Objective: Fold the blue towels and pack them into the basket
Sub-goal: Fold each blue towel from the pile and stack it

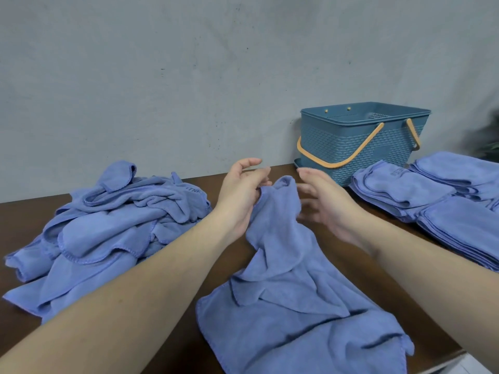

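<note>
One blue towel [291,300] lies crumpled on the brown table [21,211] in front of me, its upper end lifted. My left hand [243,195] grips that raised end between thumb and fingers. My right hand [324,201] hovers just to the right of the lifted cloth with fingers spread and blurred, holding nothing. A heap of unfolded blue towels [108,225] sits at the left. Folded blue towels [432,201] are stacked at the right. The blue basket [359,147] with orange handles stands at the back right, and I see no towels inside it.
A grey wall runs behind the table. The table's front edge shows at the lower right, with a pale surface [459,365] below it. Something dark green [488,141] pokes in at the far right edge.
</note>
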Motion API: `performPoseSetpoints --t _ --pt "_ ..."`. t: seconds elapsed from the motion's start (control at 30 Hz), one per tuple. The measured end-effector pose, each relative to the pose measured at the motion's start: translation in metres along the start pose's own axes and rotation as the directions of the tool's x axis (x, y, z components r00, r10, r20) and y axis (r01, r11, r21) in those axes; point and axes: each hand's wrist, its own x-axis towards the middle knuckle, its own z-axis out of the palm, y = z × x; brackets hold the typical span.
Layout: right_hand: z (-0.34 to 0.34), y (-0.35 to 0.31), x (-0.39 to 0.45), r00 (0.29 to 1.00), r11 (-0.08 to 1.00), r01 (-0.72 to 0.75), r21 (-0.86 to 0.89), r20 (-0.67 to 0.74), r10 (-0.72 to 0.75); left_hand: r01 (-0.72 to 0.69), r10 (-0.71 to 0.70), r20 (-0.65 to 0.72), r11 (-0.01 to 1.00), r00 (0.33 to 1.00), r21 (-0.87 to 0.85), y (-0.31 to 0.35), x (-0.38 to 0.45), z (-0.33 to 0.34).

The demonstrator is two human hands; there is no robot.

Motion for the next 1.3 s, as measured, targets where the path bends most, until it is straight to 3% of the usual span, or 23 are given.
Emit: performPoseSetpoints --t 0.07,0.17,0.27,0.33,0.6,0.73,0.9,1.07,1.17,1.3 --pt "-0.002 -0.007 0.002 0.998 0.996 0.066 -0.055 0.029 -0.064 -0.015 0.014 0.039 1.0 0.999 0.016 0.005 0.003 0.004" --pt "-0.002 -0.011 0.005 0.973 0.939 0.213 -0.271 0.149 -0.178 -0.029 0.02 0.141 0.998 0.99 0.059 0.013 0.004 0.01" --pt "-0.003 -0.012 0.012 0.936 0.838 0.305 -0.453 0.304 -0.177 -0.038 0.018 0.207 0.995 0.978 0.095 0.02 0.007 0.013" --pt "-0.004 -0.01 0.015 0.931 0.803 0.309 -0.509 0.336 -0.145 -0.054 0.023 0.211 0.989 0.977 0.141 0.021 0.008 0.012" --pt "-0.003 -0.013 0.02 0.958 0.913 0.285 -0.292 0.121 -0.261 -0.046 -0.027 0.147 0.881 0.989 0.471 -0.009 0.003 -0.018" --pt "-0.008 -0.018 0.023 0.956 0.913 0.293 -0.284 0.119 -0.27 -0.05 -0.007 0.141 0.917 0.99 0.396 -0.01 0.008 -0.031" --pt "-0.013 -0.019 0.028 0.93 0.899 0.29 -0.328 0.318 -0.184 0.024 -0.059 0.128 0.966 0.99 0.257 0.011 0.021 -0.031" --pt "-0.016 -0.024 0.036 0.94 0.903 0.25 -0.35 0.313 -0.139 0.013 -0.016 0.025 0.993 1.0 0.116 0.013 0.036 -0.028" --pt "-0.029 -0.028 0.042 0.958 0.834 0.16 -0.528 0.285 -0.003 -0.04 0.053 -0.076 0.986 0.996 0.163 0.011 0.044 -0.034" --pt "-0.048 -0.035 0.049 0.947 0.712 0.11 -0.693 0.291 0.136 -0.099 0.133 -0.081 0.937 0.988 0.334 0.006 0.054 -0.045"
